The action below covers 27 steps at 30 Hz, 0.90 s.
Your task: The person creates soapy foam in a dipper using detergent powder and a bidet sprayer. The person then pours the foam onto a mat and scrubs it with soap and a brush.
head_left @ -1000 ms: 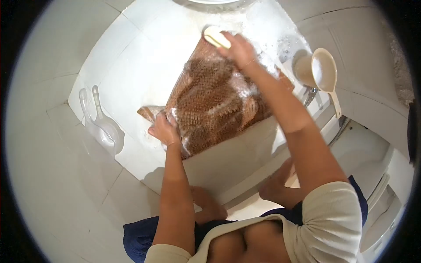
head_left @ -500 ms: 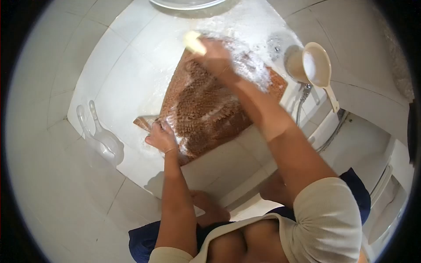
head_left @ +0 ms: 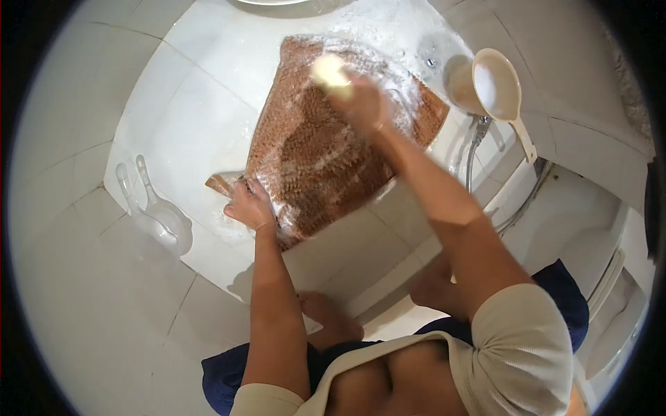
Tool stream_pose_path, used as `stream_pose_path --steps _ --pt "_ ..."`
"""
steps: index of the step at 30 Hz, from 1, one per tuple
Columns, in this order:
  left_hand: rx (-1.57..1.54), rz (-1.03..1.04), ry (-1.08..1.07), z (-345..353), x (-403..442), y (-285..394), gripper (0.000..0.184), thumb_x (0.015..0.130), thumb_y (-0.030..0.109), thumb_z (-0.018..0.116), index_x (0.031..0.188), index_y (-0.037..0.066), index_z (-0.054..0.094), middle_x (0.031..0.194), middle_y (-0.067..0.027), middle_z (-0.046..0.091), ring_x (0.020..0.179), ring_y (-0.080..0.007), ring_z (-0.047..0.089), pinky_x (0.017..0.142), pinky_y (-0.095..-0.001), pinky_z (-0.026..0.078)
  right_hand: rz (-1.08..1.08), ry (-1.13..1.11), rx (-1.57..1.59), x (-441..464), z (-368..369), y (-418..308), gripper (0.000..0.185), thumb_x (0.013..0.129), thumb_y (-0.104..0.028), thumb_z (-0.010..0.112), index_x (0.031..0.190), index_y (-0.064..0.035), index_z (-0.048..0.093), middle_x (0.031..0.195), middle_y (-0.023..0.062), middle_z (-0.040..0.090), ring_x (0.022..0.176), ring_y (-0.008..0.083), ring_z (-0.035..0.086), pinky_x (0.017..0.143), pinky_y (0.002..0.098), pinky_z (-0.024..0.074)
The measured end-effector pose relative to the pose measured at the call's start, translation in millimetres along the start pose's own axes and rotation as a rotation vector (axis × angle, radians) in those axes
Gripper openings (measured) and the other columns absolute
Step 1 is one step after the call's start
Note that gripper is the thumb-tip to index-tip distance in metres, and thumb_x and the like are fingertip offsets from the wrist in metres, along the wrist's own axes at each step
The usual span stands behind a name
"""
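Note:
A wet brown textured mat [head_left: 312, 159] lies on the white tiled ledge, streaked with white suds along its far and right sides. My right hand [head_left: 364, 107], smeared by motion, is closed around a pale yellow block-like thing [head_left: 331, 71] over the far part of the mat. Blur hides whether that is a brush or a bar of soap. At the mat's near left edge, my left hand [head_left: 251, 204] is closed on the border, beside a folded corner that sticks out to the left.
On the right stands a cream dipper [head_left: 515, 90] with whitish contents, near a metal shower hose [head_left: 473, 159]. Clear plastic dippers [head_left: 163, 225] lie at the left wall. A basin rim [head_left: 274, 2] shows at the far edge. The ledge's front edge drops toward my feet.
My right hand has moved right and nearer with the pale yellow thing, uncovering the mat's far left corner. My left hand stays on the mat's edge. The view has shifted slightly.

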<state>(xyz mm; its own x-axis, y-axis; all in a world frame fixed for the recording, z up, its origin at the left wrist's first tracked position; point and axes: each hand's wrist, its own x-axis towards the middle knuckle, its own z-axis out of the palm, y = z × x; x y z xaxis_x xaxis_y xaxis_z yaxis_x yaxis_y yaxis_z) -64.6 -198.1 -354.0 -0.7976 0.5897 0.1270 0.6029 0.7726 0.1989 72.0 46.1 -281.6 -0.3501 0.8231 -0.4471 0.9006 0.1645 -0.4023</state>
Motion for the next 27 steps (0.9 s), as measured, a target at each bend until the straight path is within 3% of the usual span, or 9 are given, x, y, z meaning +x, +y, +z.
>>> stream_pose_path --steps 2,4,5,7,12,16,19,22,27 --pt "0.014 -0.068 -0.094 -3.3 0.4 3.8 0.021 0.079 0.026 0.061 0.076 0.007 0.052 0.064 -0.0113 0.056 0.061 -0.0287 0.051 0.07 -0.0377 0.028 -0.723 0.1 0.032 -37.5 61.6 -19.7 0.032 0.089 -0.029 0.05 0.12 -0.0223 0.052 0.1 0.0051 0.06 0.074 0.0153 0.06 0.06 0.0316 0.0544" --pt "0.041 -0.045 -0.092 -3.8 -0.6 2.4 0.021 0.079 0.026 0.06 0.075 0.007 0.052 0.064 -0.0113 0.056 0.061 -0.0287 0.051 0.071 -0.0378 0.028 -0.928 0.114 0.128 -58.5 93.5 -8.2 0.031 0.09 -0.031 0.05 0.12 -0.0228 0.052 0.101 0.0032 0.06 0.077 0.0148 0.06 0.06 0.0318 0.0542" --pt "0.062 -0.031 -0.085 -2.7 0.1 2.2 0.022 0.08 0.026 0.059 0.075 0.006 0.052 0.064 -0.0113 0.056 0.061 -0.0288 0.052 0.071 -0.038 0.028 -0.915 0.219 -0.004 -46.9 97.3 7.4 0.033 0.089 -0.034 0.05 0.121 -0.024 0.051 0.102 0.0032 0.059 0.078 0.0148 0.06 0.06 0.0307 0.0538" --pt "0.058 -0.027 -0.094 -3.5 -0.9 1.7 0.022 0.08 0.027 0.058 0.076 0.006 0.052 0.066 -0.0113 0.057 0.062 -0.0286 0.052 0.071 -0.0382 0.028 -0.253 -0.34 -0.02 -32.2 18.0 8.5 0.044 0.085 -0.043 0.055 0.125 -0.0261 0.049 0.102 0.0033 0.059 0.079 0.0163 0.061 0.058 0.0293 0.0531" --pt "0.007 -0.034 -0.094 -9.3 3.0 6.5 0.02 0.082 0.026 0.055 0.079 0.007 0.052 0.073 -0.0116 0.059 0.067 -0.0284 0.055 0.071 -0.0399 0.029 0.054 0.14 -0.243 -12.7 -55.5 77.9 0.053 0.083 -0.045 0.059 0.13 -0.0264 0.043 0.088 0.0068 0.061 0.078 0.0147 0.061 0.056 0.0286 0.052" --pt "0.017 -0.177 -0.202 -26.6 7.7 23.4 0.015 0.083 0.021 0.053 0.087 0.007 0.053 0.078 -0.0119 0.06 0.077 -0.0295 0.057 0.073 -0.0423 0.03 -0.222 0.411 0.407 -35.8 -67.0 80.8 0.044 0.085 -0.034 0.059 0.123 -0.0154 0.046 0.091 0.0103 0.061 0.076 0.0155 0.062 0.056 0.0277 0.0523" --pt "0.023 -0.133 -0.341 -34.8 22.6 25.3 0.021 0.08 0.023 0.055 0.096 0.008 0.053 0.083 -0.0133 0.06 0.08 -0.03 0.057 0.08 -0.0455 0.032 0.227 0.047 1.694 -63.2 -74.4 79.2 0.038 0.092 -0.036 0.05 0.116 -0.0062 0.049 0.089 0.0095 0.059 0.076 0.0143 0.06 0.056 0.0252 0.0524" --pt "-0.006 0.07 -0.122 -25.8 36.9 30.4 0.031 0.077 0.026 0.059 0.102 0.008 0.054 0.094 -0.0149 0.061 0.089 -0.0323 0.057 0.09 -0.0484 0.031 0.107 -0.11 2.053 -85.4 -71.8 82.5 0.043 0.092 -0.042 0.047 0.116 -0.0061 0.049 0.09 0.0117 0.059 0.072 0.0167 0.06 0.056 0.0268 0.0538" --pt "-0.262 -0.124 -0.81 -4.0 70.4 59.0 0.051 0.069 0.035 0.065 0.108 0.004 0.055 0.091 -0.0147 0.063 0.088 -0.0314 0.06 0.081 -0.0425 0.041 -0.013 -0.217 2.114 -93.7 -78.4 89.5 0.056 0.087 -0.052 0.048 0.118 -0.0052 0.048 0.092 0.0119 0.059 0.072 0.0178 0.06 0.057 0.0287 0.0544"
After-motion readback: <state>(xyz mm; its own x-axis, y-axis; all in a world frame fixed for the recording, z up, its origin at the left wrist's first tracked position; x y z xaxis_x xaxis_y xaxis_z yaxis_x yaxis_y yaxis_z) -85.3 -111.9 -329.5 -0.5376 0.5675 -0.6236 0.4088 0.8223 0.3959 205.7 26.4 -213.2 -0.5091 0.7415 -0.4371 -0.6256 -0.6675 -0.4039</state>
